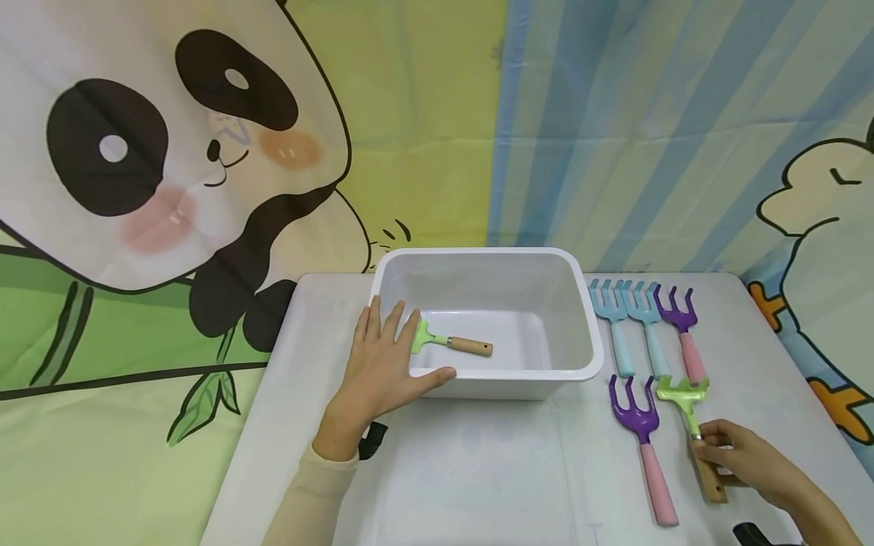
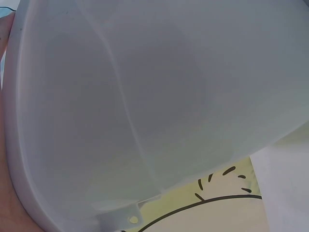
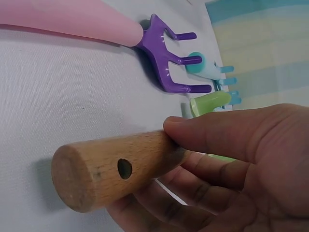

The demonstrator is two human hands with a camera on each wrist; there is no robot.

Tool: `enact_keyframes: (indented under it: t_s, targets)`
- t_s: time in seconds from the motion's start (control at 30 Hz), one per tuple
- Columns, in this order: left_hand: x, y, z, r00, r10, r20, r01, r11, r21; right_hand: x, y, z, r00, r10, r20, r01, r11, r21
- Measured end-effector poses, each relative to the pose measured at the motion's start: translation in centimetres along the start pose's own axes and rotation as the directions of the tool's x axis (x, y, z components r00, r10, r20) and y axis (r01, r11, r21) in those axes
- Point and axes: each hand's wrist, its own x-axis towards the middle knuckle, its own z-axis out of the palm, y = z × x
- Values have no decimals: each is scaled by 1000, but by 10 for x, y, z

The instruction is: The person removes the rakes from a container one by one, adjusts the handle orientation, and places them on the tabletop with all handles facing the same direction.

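Note:
My right hand (image 1: 747, 459) pinches the wooden handle of a green hand rake (image 1: 688, 402) at the right of the table. In the right wrist view, the thumb and fingers hold the wooden handle (image 3: 120, 169), its butt end facing the camera. A purple hand fork (image 1: 638, 417) with a pink handle lies just left of it. My left hand (image 1: 382, 364) rests with spread fingers on the left front corner of a white plastic bin (image 1: 505, 387). Inside the bin lies another green hand rake (image 1: 467, 346) with a wooden handle; the left hand partly hides its head.
Two light-blue hand rakes (image 1: 620, 345) and another purple fork (image 1: 688, 345) with a pink handle lie in a row right of the bin. The white table (image 1: 478, 470) meets a printed cloth backdrop (image 1: 423, 136) at the back.

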Motion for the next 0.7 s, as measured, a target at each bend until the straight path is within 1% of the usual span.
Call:
enact_keyframes:
  t_s: [0.4,0.7]
  targets:
    - [0,0,0,1000,-7,0,7,1000,-4,2,-4,0,1000,18,21,-17,1000,-19]
    - [0,0,1,1000,-7,-7,7,1000,-6,4,-7,1,999,33,18,-33,999,-39]
